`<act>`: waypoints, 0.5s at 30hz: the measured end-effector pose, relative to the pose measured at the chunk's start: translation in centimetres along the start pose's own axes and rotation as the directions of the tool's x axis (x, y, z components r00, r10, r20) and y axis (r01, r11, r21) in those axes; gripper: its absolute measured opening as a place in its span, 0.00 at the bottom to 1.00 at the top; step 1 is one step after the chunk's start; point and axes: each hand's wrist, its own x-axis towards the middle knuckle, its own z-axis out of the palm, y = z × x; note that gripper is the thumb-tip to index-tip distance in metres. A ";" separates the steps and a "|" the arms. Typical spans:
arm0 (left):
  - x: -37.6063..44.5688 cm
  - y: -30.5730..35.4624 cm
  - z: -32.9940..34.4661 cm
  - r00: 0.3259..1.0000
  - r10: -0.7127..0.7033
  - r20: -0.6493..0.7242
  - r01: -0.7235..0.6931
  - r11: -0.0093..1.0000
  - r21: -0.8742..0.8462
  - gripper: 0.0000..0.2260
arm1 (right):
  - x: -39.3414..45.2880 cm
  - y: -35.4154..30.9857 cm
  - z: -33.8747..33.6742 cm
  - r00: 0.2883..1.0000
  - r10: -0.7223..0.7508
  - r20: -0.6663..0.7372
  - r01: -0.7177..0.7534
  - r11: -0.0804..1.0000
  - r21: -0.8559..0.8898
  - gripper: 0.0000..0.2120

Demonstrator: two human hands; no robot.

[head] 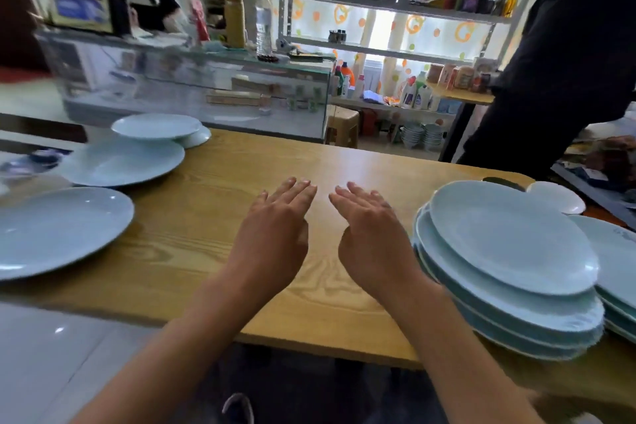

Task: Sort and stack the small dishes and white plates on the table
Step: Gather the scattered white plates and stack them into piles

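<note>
Over the bare middle of the wooden table (213, 217), the left hand (275, 234) and the right hand (370, 237) are held side by side, palms down, fingers straight and close together; nothing is gripped, and it cannot be told whether the fingertips touch the wood. To the right, a stack of plates (509, 272) has been built near the table's front edge; a second pile (616, 262) is cut off by the frame beside it, and a small white dish (557, 196) lies just behind. To the left, plates remain unsorted: a large plate (58, 231) at the near edge, another plate (124, 162) behind it, and a smaller plate (156, 126) resting partly over a further dish (198, 138). The work is judged partly done; the left-hand pieces are still to be gathered and stacked by size.
</note>
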 end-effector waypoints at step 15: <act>-10.4 -18.8 -7.7 0.742 -0.638 -0.205 0.664 0.659 0.352 0.27 | 3.5 -14.0 11.8 0.946 -0.236 0.222 0.162 0.938 0.308 0.32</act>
